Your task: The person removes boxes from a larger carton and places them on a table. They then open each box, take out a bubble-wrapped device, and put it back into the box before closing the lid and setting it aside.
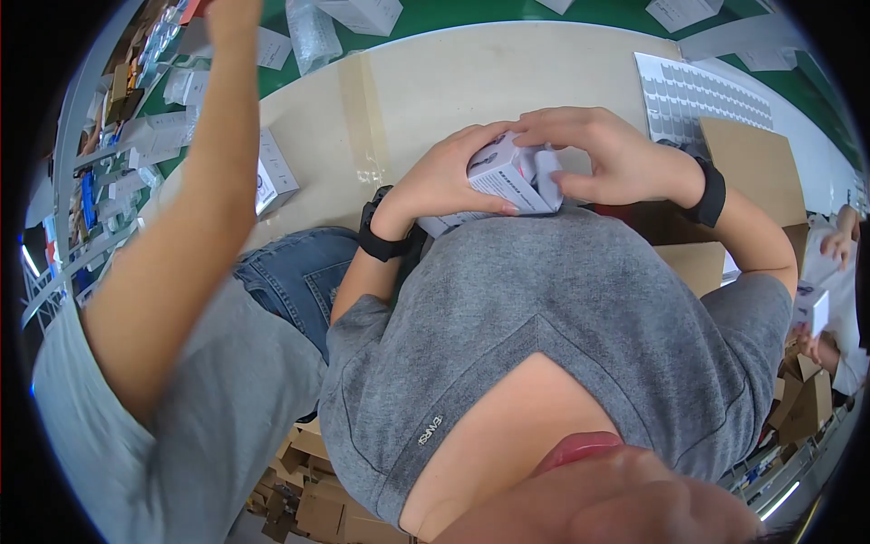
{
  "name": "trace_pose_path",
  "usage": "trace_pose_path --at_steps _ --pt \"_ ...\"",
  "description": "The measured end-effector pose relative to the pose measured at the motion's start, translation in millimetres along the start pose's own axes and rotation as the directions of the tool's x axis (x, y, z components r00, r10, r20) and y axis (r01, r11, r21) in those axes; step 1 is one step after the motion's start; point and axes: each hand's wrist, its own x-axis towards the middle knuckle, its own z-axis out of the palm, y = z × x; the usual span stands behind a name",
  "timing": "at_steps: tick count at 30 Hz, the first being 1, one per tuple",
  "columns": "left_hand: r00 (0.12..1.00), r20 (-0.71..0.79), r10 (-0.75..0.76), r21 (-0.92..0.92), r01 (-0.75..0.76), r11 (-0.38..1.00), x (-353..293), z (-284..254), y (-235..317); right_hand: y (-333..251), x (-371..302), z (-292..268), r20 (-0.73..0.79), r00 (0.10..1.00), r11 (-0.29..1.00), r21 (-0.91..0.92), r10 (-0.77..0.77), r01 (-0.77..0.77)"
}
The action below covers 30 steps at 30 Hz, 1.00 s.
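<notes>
Close to my grey shirt, both hands hold a small white printed carton. My left hand wraps round the carton's left side, the thumb along its lower edge. My right hand curves over the other end, its fingertips on the top and its thumb by a raised white end flap. Whether anything is inside the carton cannot be seen. Beneath my left hand, part of another white printed surface shows, mostly hidden. Both wrists wear black bands.
An open brown cardboard box stands beside my right forearm. Behind it lies a white sheet with rows of labels. Another person's arm reaches across on my left, near a white carton. More cartons sit on the green belt.
</notes>
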Motion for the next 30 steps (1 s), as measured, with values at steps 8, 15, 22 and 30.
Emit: trace_pose_path --at_steps 8,15,22,30 --pt "0.996 0.083 0.031 -0.182 -0.016 0.983 12.3 1.5 -7.2 -4.5 -7.0 -13.6 -0.02 1.0 0.997 0.074 0.021 -0.02" --pt "0.99 -0.03 0.138 -0.22 -0.141 0.965 22.6 -5.6 -20.4 27.7 -9.6 -27.1 -0.207 0.966 0.869 0.493 0.157 -0.035" --pt "0.989 -0.12 0.081 -0.15 -0.098 0.984 13.5 -6.7 -51.7 18.3 2.7 10.6 -0.115 0.96 0.913 -0.297 0.257 -0.28" --pt "0.945 -0.237 -0.227 0.331 0.298 0.895 10.6 -40.0 -19.6 74.8 66.9 12.8 -0.222 0.841 0.675 0.708 0.493 -0.208"
